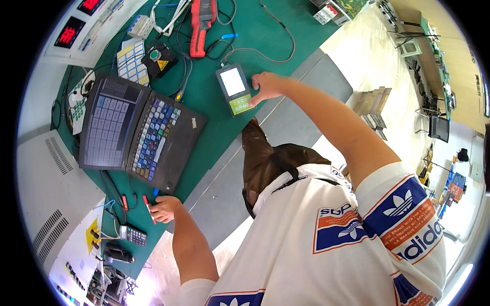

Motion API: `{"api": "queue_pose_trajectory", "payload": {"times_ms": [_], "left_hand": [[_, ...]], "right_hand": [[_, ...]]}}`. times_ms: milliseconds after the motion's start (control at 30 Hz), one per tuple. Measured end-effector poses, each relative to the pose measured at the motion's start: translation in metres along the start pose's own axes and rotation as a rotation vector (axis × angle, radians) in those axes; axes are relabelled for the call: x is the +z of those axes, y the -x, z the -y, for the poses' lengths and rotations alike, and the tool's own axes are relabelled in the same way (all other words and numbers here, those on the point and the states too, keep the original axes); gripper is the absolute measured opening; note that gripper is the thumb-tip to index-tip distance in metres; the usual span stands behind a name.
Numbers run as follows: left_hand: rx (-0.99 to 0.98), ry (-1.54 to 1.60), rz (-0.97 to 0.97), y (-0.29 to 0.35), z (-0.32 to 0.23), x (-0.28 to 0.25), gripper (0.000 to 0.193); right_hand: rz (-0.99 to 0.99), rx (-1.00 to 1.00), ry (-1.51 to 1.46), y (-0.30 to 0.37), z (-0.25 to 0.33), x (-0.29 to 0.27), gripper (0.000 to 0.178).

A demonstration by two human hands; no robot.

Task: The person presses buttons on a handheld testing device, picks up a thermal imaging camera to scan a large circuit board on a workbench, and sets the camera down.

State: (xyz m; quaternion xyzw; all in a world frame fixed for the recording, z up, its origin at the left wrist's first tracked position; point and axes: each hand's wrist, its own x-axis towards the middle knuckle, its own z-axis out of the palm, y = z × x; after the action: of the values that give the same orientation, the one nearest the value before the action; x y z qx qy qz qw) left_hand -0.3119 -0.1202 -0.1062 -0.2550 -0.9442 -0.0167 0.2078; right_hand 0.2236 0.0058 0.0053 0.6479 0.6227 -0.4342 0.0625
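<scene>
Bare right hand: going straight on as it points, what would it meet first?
The right hand would likely meet the dark, rectangular handheld device with a green keypad; its thumb seems to touch that keypad's edge, though the fingers' height is hard to judge.

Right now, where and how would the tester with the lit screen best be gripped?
Probably across the long sides of the tester, by the green keypad, coming from the picture's right, where the right hand is. It lies face up, an oblong box with straight sides, and the lead leaves the end opposite the keypad.
</scene>
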Motion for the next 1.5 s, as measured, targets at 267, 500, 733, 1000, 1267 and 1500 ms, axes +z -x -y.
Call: {"api": "queue_pose_trajectory", "payload": {"times_ms": [267, 500, 733, 1000, 1267, 1500], "left_hand": [[0.015, 0.036, -0.007, 0.000, 0.002, 0.003, 0.045], [0.002, 0.055, 0.055, 0.000, 0.002, -0.001, 0.047], [-0.006, 0.045, 0.015, 0.000, -0.001, 0.001, 0.045], [0.040, -0.014, -0.112, 0.002, 0.002, 0.006, 0.043], [0.035, 0.006, -0.054, -0.001, 0.006, 0.007, 0.045], [0.046, 0.027, -0.072, 0.001, 0.004, 0.007, 0.043]], "right_hand": [[0.003, 0.001, -0.001, 0.000, 0.001, -0.002, 0.082], [-0.013, 0.022, 0.014, -0.002, 0.001, 0.000, 0.087], [-0.025, 0.187, 0.129, -0.004, 0.018, 0.007, 0.110], [-0.014, 0.381, 0.222, -0.003, 0.047, 0.017, 0.129], [0.014, 0.157, -0.030, -0.009, 0.037, 0.017, 0.117], [-0.025, 0.119, 0.052, -0.007, 0.037, 0.017, 0.117]]}}
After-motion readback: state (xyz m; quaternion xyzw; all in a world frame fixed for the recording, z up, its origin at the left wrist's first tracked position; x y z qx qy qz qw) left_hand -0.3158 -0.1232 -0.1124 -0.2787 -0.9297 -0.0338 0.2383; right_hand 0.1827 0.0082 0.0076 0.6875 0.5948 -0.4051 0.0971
